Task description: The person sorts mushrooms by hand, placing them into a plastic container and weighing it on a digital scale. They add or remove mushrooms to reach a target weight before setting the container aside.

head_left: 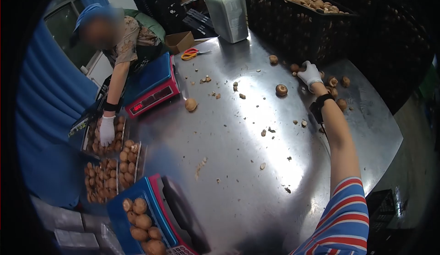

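My right hand (311, 76), in a white glove, reaches to the far right part of the metal table. Its thumb and fingers close around a brown mushroom (302, 69), partly hidden by the hand. Beside the fingers lies another mushroom (294, 67), and several more (332, 81) rest around the wrist, some with stems up. A larger single mushroom (281, 90) sits to the left of the hand. My left hand is out of view. At the lower left, a clear tray of mushrooms (143, 221) stands on a blue and pink scale (120, 209).
A black crate (293, 25) full of mushrooms stands at the back, near stacked clear trays (225, 16). Scissors (195, 53) and a second scale (153, 78) are at the left. A co-worker's gloved hand (107, 131) touches mushrooms in a tray. Stem scraps (263, 132) litter the table (229, 149).
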The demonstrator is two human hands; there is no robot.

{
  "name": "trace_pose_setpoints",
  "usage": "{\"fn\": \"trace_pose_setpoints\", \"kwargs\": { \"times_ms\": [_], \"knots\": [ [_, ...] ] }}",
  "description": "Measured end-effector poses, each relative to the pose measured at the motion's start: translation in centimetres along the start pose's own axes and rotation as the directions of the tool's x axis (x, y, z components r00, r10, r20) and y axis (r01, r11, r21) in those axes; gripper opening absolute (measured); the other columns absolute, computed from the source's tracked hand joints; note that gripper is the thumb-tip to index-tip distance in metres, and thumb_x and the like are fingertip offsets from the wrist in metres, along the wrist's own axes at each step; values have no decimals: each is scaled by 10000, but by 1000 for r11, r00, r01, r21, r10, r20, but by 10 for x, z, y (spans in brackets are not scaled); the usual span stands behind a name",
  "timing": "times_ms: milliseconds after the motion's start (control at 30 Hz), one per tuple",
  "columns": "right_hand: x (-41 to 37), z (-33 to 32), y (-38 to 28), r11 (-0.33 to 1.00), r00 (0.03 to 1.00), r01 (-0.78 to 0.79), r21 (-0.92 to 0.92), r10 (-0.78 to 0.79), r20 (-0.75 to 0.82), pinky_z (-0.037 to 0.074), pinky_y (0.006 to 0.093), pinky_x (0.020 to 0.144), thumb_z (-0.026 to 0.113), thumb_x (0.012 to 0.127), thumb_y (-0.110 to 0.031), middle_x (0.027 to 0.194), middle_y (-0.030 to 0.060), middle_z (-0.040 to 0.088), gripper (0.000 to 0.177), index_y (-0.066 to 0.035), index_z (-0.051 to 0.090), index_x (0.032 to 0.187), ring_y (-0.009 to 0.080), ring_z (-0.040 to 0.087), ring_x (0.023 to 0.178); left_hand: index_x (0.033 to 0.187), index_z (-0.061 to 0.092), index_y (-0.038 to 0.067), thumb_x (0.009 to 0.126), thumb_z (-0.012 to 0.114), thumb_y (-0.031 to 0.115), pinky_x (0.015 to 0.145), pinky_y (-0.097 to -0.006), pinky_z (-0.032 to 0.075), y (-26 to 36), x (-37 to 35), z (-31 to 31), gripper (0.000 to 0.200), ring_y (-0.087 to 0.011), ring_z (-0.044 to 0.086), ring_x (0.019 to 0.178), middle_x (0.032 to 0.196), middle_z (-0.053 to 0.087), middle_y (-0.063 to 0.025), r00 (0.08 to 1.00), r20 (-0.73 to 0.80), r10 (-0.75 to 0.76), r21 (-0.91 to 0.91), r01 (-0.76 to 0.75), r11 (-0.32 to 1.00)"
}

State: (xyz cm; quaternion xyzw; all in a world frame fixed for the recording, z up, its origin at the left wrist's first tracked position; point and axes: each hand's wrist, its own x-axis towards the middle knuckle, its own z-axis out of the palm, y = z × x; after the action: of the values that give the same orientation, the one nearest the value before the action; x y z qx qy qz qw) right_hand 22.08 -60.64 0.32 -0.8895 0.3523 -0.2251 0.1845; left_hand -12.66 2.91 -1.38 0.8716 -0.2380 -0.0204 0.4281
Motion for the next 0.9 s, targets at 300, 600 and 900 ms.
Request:
{"fn": "trace_pose_setpoints", "kwargs": {
  "times_ms": [300, 600, 900],
  "knots": [
    [-99, -6, -63, 906, 902, 360, -223, -277, 331, 519, 395, 867, 694, 815, -343, 1243, 143, 558, 527, -137, 552, 1279, 337, 627, 1041, 899, 708, 69, 762, 712, 31, 465, -289, 417, 2, 6, 2, 142, -158, 508, 468, 645, 602, -66, 998, -24, 63, -47, -64, 997],
    [-205, -94, -124, 339, 467, -560, 755, -624, 627, 522, 263, 594, 358, 987, -589, 845, 100, 624, 707, 56, 532, 1217, 121, 575, 614, 862, 721, 68, 782, 737, 133, 498, -290, 457, 3, 2, 2, 104, -158, 563, 492, 636, 628, -75, 995, -23, -101, -147, 96, 984],
    [-400, -196, -164, 244, -23, -865, 438, -892, 451, 460, 221, 473, 172, 960, -690, 831, 129, 651, 900, 89, 515, 1252, 130, 591, 615, 1220, 588, -2, 867, 677, 97, 778, -276, 509, 44, 15, -35, 378, -159, 647, 856, 998, 683, -90, 987, -34, -155, -493, 118, 862]
  ]
}}
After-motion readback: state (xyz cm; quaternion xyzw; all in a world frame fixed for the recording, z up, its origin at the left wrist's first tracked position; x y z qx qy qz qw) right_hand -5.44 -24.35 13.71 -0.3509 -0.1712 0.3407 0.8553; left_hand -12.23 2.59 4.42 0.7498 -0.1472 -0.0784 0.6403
